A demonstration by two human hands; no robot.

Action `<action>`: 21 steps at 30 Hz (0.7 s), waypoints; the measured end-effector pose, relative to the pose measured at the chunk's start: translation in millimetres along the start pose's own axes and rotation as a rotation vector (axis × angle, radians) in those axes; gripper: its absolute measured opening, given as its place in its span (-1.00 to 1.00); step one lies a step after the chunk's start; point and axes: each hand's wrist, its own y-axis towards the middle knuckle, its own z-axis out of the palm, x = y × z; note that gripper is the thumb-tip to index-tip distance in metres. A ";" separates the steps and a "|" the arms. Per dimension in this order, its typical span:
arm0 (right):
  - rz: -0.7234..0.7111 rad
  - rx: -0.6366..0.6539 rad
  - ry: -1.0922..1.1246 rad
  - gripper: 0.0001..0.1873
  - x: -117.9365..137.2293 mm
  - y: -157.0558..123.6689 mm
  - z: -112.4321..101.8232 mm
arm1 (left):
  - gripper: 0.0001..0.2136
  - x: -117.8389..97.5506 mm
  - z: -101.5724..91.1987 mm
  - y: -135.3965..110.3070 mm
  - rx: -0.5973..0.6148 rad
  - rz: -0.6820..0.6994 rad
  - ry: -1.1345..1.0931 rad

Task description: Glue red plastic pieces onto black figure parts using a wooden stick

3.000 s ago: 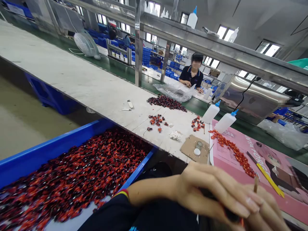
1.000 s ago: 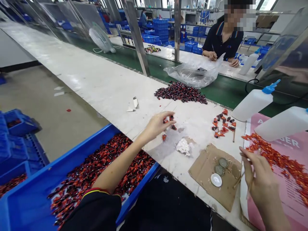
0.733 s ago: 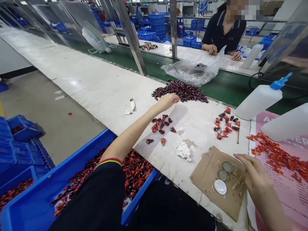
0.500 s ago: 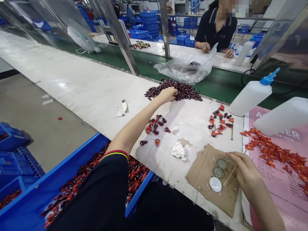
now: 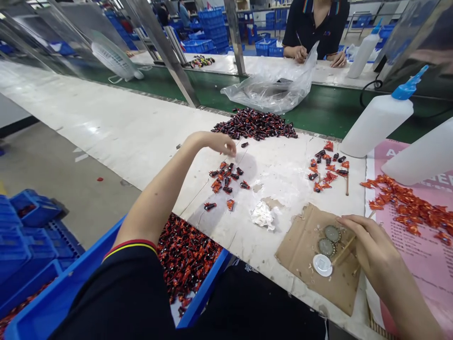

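My left hand hovers over the white table, fingers curled together; whatever is in them is hidden. Under it lies a small cluster of black pieces with orange-red parts. Behind it is a heap of small black-and-red pieces, with one loose black piece in front. My right hand is above a cardboard sheet, closed on a thin wooden stick. The stick's lower end is beside a white round disc. Two crown bottle caps lie near it.
White bottles with blue nozzles stand at right, beside orange-red pieces on a pink sheet. More pieces and a crumpled tissue lie mid-table. A blue bin is beside my lap. A co-worker sits across the green belt.
My left hand has drawn back from the heap toward the small cluster. A loose black piece now shows in front of the heap. My right hand stays over the cardboard; the view has shifted slightly.
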 end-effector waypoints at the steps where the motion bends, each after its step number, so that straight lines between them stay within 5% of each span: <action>1: -0.002 -0.002 0.000 -0.57 0.5 0.2 0.2 | -0.79 -2.8 -0.2 4.6 -0.058 -0.007 0.009; 4: -0.032 -0.010 0.010 -0.60 0.5 2.6 1.0 | -0.65 -16.9 5.6 29.8 -0.243 -0.019 0.034; 9: -0.058 -0.039 0.033 -0.62 -2.1 6.4 2.9 | -0.68 -32.9 15.2 57.7 -0.277 0.028 0.033; 16: -0.126 -0.023 -0.014 -0.66 -3.7 8.8 -1.4 | -0.83 -31.4 26.3 36.4 -0.334 -0.030 -0.026; 21: -0.091 -0.041 0.017 -0.66 1.1 9.8 -3.1 | -0.88 -53.8 40.9 19.6 -0.381 0.000 -0.141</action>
